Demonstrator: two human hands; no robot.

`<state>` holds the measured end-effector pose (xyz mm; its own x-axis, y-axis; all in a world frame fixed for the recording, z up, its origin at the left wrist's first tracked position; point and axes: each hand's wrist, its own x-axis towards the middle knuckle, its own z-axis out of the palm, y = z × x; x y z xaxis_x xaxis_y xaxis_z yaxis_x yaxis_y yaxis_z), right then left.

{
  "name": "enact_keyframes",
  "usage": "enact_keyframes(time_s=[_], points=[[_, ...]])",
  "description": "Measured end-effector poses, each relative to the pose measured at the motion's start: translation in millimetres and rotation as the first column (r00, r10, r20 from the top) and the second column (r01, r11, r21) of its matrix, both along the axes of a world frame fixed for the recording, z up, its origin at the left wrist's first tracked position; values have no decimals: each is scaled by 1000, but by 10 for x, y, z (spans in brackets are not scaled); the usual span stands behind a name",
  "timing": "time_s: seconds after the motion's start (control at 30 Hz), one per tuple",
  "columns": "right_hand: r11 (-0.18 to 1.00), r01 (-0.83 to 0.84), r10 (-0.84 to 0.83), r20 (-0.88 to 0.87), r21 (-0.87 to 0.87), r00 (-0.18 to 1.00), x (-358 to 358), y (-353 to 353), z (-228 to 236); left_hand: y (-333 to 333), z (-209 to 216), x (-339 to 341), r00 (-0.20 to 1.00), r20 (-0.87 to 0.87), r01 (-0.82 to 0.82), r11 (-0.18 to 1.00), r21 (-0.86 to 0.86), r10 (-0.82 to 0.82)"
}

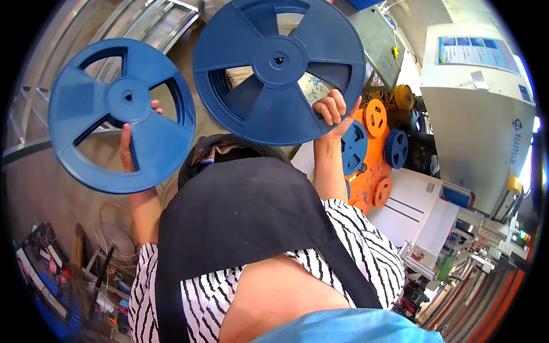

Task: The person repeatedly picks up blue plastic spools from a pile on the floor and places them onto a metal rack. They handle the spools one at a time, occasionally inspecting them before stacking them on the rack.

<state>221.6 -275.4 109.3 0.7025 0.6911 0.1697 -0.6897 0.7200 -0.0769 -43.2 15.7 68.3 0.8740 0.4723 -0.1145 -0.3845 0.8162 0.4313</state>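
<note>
My left hand (pixel 127 150) is closed on a blue plastic reel (pixel 96 97) with a round hub and wide cut-out windows. Its thumb shows at a lower window, and fingertips come through another near the hub. To the right, my right hand (pixel 331 111) grips the lower right rim of a second blue reel (pixel 280 114), which looks larger. Curled fingers reach through its window. Layered edges inside that window suggest several reels stacked together, though I cannot tell for sure. Both reels are raised with their flat faces toward me, apart from each other.
An orange table (pixel 360 186) at the right bears blue reels (pixel 396 148) and orange reels (pixel 375 117). Beyond it stands a large pale machine (pixel 480 126). Metal railings (pixel 143 28) are at the upper left, with assorted clutter (pixel 91 286) at the lower left.
</note>
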Motion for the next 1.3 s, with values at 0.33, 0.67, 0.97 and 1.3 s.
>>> enact_keyframes(time_s=[0.33, 0.67, 0.97, 1.3], points=[[908, 31, 163, 419, -418, 893, -501, 826, 381, -310, -231, 438, 872, -464, 13, 940, 342, 157], [712, 417, 564, 814, -564, 138, -1446, 1681, 437, -291, -12, 417, 985, -132, 129, 982, 136, -111], [688, 166, 492, 622, -707, 609, -1050, 2013, 359, 396, 516, 262, 999, -38, 33, 945, 324, -22], [696, 92, 187, 303, -712, 934, 127, 2548, -91, 1611, 2635, -148, 861, 245, -467, 506, 725, 445]])
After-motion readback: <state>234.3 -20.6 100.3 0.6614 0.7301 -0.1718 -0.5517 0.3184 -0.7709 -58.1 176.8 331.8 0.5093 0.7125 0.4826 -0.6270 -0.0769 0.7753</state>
